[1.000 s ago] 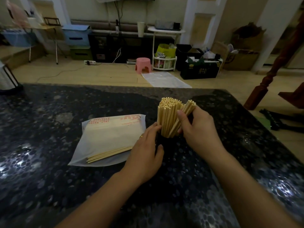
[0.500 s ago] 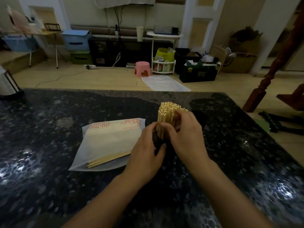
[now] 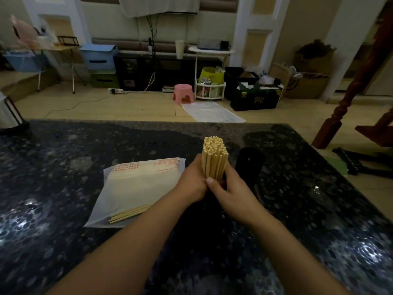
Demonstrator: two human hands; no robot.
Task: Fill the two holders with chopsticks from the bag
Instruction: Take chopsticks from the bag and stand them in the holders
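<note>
Dim indoor light; glare spots on glossy countertop [image 3: 63,167]; wide-angle edges bend.

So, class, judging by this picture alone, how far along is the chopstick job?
One holder, hidden behind the hands, looks packed: a tight chopstick bundle stands upright, gripped by the left hand and right hand. The second black holder looks unfilled. The bag keeps some chopsticks.

upright chopstick bundle [image 3: 214,158], black holder [image 3: 248,165] beside, bag [image 3: 136,188]

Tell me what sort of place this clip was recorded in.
Most likely a lived-in home, not a restaurant or lab: a dark stone-patterned table faces a cluttered living area with a pink plastic stool on the wood floor, stacked storage bins and cardboard boxes along the wall.
</note>
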